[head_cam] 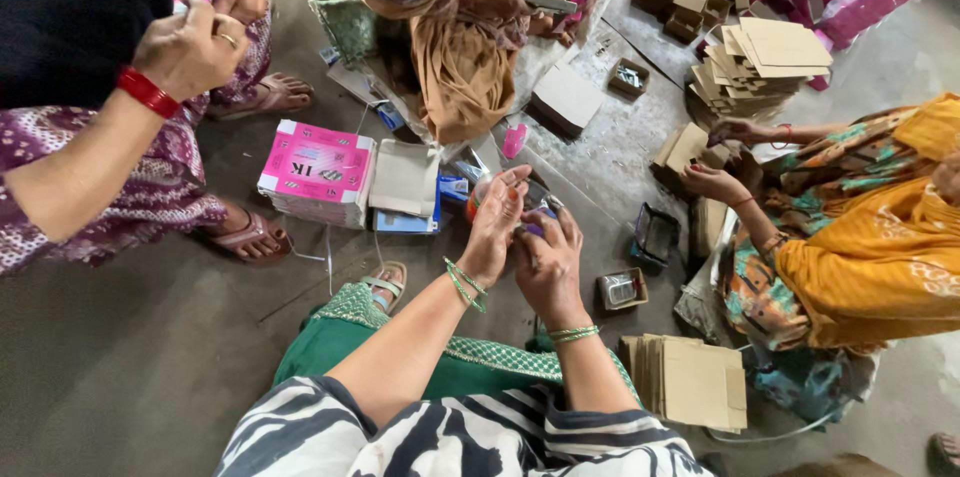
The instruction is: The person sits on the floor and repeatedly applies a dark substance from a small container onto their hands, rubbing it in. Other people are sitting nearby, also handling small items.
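My left hand (497,222) and my right hand (548,262) are raised together in front of me, over the concrete floor. Between them they hold a small purple object (534,229) with a metal bit at its top; most of it is hidden by my fingers. The left hand's fingers curl over it from the left, the right hand grips it from below. Green bangles ring both wrists. Just beyond my hands a small orange-rimmed tub (474,205) shows partly.
A pink box stack (318,173) and flat brown cartons (405,177) lie ahead left. Folded cardboard stack (688,379) is at my right knee, small trays (622,289) beside it. Three other people sit or stand around; more cartons (765,62) are piled at the back right.
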